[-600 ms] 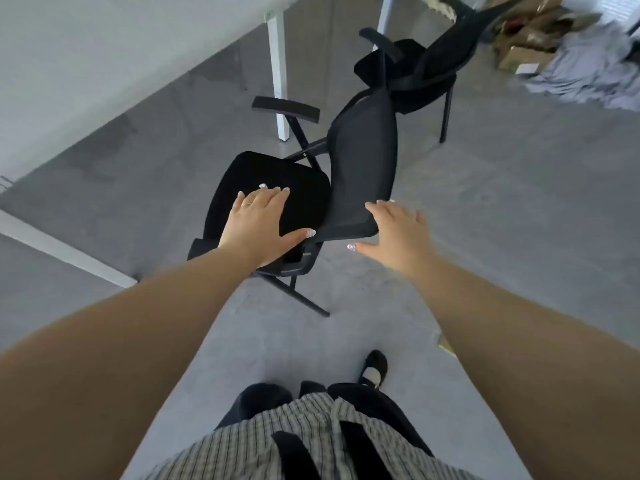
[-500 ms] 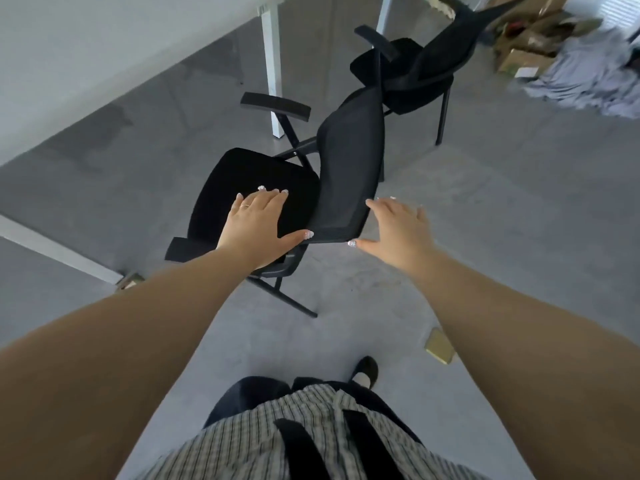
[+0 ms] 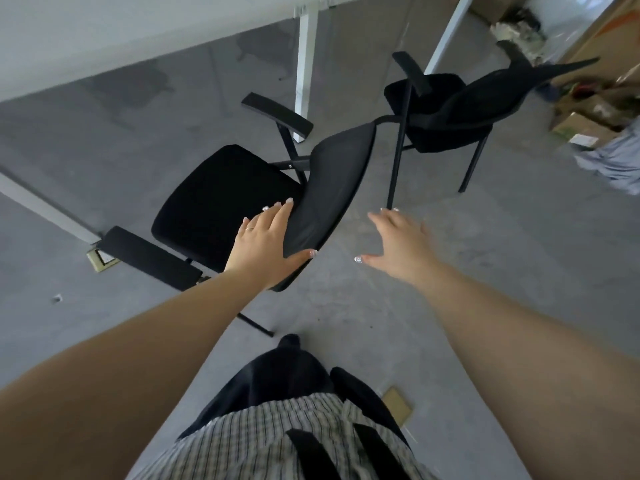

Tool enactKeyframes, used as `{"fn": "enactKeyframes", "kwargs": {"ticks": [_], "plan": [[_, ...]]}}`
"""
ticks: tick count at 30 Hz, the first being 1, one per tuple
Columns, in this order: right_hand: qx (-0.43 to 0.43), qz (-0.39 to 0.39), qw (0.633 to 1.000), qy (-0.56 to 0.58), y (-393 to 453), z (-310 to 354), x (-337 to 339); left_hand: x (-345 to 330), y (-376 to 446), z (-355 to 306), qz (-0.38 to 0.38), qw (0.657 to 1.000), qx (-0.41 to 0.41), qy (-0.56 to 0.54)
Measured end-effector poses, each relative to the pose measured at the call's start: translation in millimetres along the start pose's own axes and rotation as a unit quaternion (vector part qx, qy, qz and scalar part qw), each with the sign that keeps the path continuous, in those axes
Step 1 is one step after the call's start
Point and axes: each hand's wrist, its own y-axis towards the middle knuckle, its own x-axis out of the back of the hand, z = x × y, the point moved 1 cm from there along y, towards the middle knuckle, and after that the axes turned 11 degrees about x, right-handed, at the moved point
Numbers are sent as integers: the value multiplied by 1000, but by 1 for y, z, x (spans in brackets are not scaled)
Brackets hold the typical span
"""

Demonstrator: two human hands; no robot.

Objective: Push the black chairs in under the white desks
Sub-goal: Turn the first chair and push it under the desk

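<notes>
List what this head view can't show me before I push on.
Head view, desk: cut off by the top and left edges.
Head view, near chair: left arm covers part of its legs.
Head view, far chair: far legs hidden by the chair itself.
Head view, boxes: blurred, cut off by the right edge.
Head view, floor speck: too small to identify.

Two black chairs [image 3: 221, 206] [image 3: 446, 109] and two hands [image 3: 263, 244] [image 3: 398, 244].
</notes>
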Motion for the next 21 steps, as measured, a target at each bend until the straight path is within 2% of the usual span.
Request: {"fn": "enactKeyframes", "kwargs": {"ticks": [9, 15, 21], "plan": [[150, 96, 980, -91, 117, -33, 10, -25, 55, -41, 23, 988, 124, -92], [226, 156, 955, -115, 166, -48, 11, -43, 61, -50, 89, 988, 122, -34], [306, 189, 923, -140, 214, -71, 20, -61, 57, -65, 43, 972, 225, -51]]}}
